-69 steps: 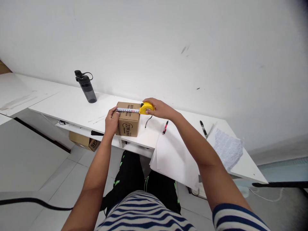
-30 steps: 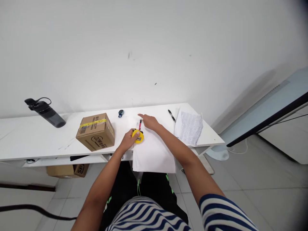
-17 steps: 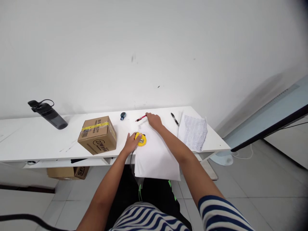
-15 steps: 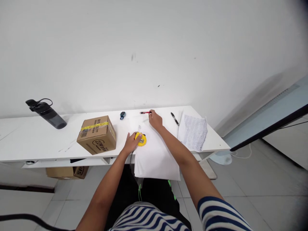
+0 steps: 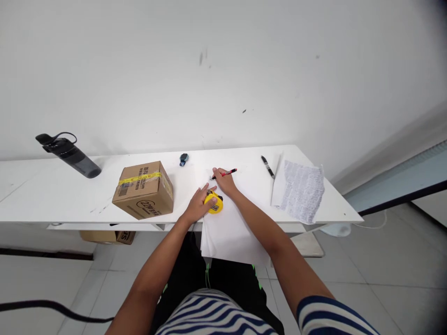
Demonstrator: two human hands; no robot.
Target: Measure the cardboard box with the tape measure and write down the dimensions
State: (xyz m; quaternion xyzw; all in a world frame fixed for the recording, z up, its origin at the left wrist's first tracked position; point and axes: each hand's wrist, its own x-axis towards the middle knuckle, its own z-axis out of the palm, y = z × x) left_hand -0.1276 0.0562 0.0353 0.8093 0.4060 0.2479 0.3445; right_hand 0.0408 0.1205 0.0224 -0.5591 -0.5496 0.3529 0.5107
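My right hand [image 5: 225, 182] is closed around a red pen [image 5: 228, 173], its tip pointing left over the white paper sheets [image 5: 233, 228]. Just left of it, my left hand [image 5: 199, 203] rests with fingers stretched over a yellow tape measure [image 5: 214, 204] lying on the paper's upper left corner. A taped cardboard box [image 5: 144, 190] stands on the white desk [image 5: 52, 200] to the left of both hands.
A dark water bottle [image 5: 68, 151] lies at the far left. A small blue object [image 5: 183, 159] sits near the wall. A black pen [image 5: 267, 166] and a crumpled printed sheet [image 5: 302, 190] lie at the right. Another box [image 5: 106, 236] sits under the desk.
The tape measure came off the box and was set on the paper under my left hand. My right hand reached for the red pen, picked it up and brought it back over the paper.
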